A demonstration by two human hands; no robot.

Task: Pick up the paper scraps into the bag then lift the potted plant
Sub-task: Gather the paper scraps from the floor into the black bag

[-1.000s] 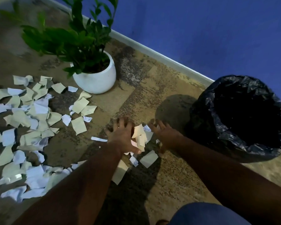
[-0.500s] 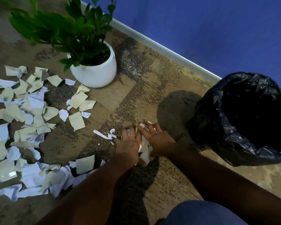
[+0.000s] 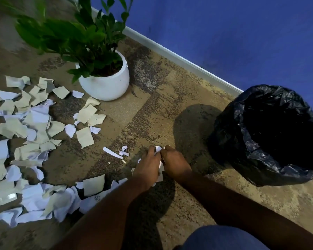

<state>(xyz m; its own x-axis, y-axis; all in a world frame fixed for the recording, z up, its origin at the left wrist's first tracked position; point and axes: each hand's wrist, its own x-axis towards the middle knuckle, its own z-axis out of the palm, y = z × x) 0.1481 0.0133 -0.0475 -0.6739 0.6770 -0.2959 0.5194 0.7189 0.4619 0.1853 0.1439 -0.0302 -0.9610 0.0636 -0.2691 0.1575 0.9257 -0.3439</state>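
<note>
My left hand [image 3: 148,166] and my right hand [image 3: 175,162] press together on the carpet around a bunch of paper scraps [image 3: 159,151], white bits showing between the fingers. Many more white and cream scraps [image 3: 31,134] lie spread over the floor to the left. A few small strips [image 3: 112,152] lie just left of my hands. The black bag [image 3: 271,134] stands open to the right of my hands. The potted plant [image 3: 105,82], green leaves in a round white pot, stands at the back left.
A blue wall [image 3: 224,33] with a pale skirting board [image 3: 179,59] runs diagonally behind the plant and bag. Patterned brown carpet [image 3: 152,109] lies between pot, bag and hands. My knee in blue cloth [image 3: 222,239] shows at the bottom.
My hands have swept together from apart and closed around the scraps between them. The loose pieces near my hands are now gathered inside them.
</note>
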